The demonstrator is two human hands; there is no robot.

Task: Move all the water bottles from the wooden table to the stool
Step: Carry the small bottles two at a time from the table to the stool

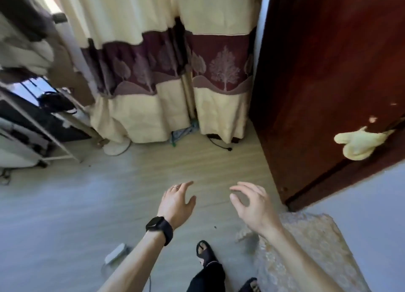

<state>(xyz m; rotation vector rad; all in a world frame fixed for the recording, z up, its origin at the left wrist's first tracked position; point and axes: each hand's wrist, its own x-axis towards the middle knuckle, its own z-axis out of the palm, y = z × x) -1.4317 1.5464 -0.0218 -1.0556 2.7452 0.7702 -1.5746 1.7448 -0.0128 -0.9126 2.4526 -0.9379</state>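
Observation:
No water bottle, wooden table or stool shows in the head view. My left hand (177, 200), with a black watch on the wrist and a ring on one finger, hovers over the floor with its fingers spread and nothing in it. My right hand (252, 204) floats a little to its right, fingers loosely curled and apart, also holding nothing. Both hands are above pale wood-look flooring (87, 204), and my sandalled foot (205, 254) is below them.
Cream and maroon curtains (166, 72) hang ahead. A dark red door (324, 83) stands open at right with a yellow cloth (359, 144) on its handle. A metal rack (32, 125) with clutter fills the left. A beige mat (306, 248) lies at lower right; a white power strip (116, 253) lies on the floor.

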